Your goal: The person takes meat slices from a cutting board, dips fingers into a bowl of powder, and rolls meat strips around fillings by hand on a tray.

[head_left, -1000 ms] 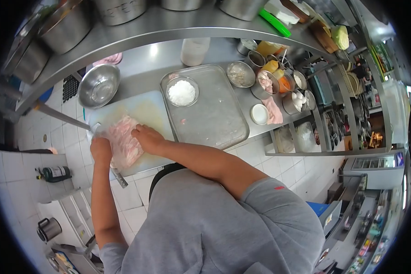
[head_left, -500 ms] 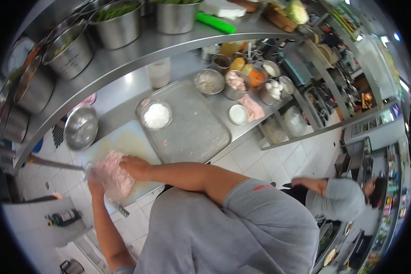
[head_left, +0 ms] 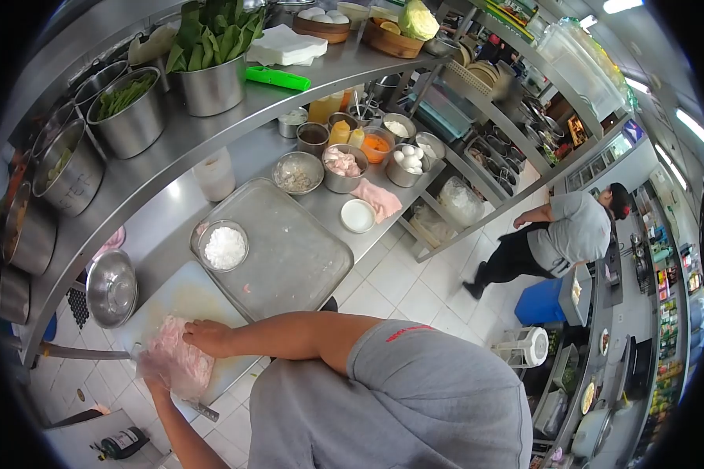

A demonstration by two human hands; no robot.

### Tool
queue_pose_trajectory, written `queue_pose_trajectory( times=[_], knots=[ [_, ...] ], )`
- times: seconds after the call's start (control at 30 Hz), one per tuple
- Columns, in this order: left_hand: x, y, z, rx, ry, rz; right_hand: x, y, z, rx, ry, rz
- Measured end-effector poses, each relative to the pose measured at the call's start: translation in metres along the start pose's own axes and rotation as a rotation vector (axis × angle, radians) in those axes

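The left hand lay partly under the pink meat, so its grip could not be told. A knife showed only as a dark tip at the cutting board's edge. The person's own shoulder hid the table's near edge. Far shelf goods were too small to tell.

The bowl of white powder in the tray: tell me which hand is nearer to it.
Right. The right hand presses the raw meat just below the bowl of white powder; the left hand is farther off, at the meat's outer edge.

Steel tray, flour bowl, empty mixing bowl
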State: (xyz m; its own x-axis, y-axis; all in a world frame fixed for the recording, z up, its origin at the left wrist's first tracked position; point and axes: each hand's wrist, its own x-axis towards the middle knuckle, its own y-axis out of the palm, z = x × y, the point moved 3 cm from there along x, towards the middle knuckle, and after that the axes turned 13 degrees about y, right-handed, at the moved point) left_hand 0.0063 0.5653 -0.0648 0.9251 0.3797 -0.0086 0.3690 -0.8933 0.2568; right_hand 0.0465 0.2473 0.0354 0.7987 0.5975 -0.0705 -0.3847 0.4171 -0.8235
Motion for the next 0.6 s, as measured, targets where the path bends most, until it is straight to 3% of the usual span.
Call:
queue_pose_trajectory(
  times=[0.03, 0.1, 0.33, 0.4, 0.53, 0.6],
  knots=[
    [-0.003, 0.012, -0.012, -0.002, 0.000, -0.001, 0.001, 0.000, 0.000, 0.005, 0.010, 0.004],
    [-0.007, 0.032, -0.034, 0.922, 0.174, 0.241, 0.000, 0.000, 0.000, 0.005, 0.006, -0.001],
    [0.004, 0.023, -0.040, 1.078, 0.212, 0.262, -0.004, -0.005, 0.001, 0.021, 0.000, -0.009],
    [0.014, 0.019, -0.033, 0.853, -0.024, 0.295, -0.004, -0.008, 0.001, 0.022, 0.007, 0.003],
    [-0.002, 0.062, -0.077, 0.892, -0.081, 0.335, -0.001, -0.002, -0.002, 0.028, -0.014, 0.001],
    [-0.005, 0.061, -0.080, 0.610, -0.178, 0.151, 0.000, -0.001, -0.002, 0.024, -0.016, 0.004]
  ],
)
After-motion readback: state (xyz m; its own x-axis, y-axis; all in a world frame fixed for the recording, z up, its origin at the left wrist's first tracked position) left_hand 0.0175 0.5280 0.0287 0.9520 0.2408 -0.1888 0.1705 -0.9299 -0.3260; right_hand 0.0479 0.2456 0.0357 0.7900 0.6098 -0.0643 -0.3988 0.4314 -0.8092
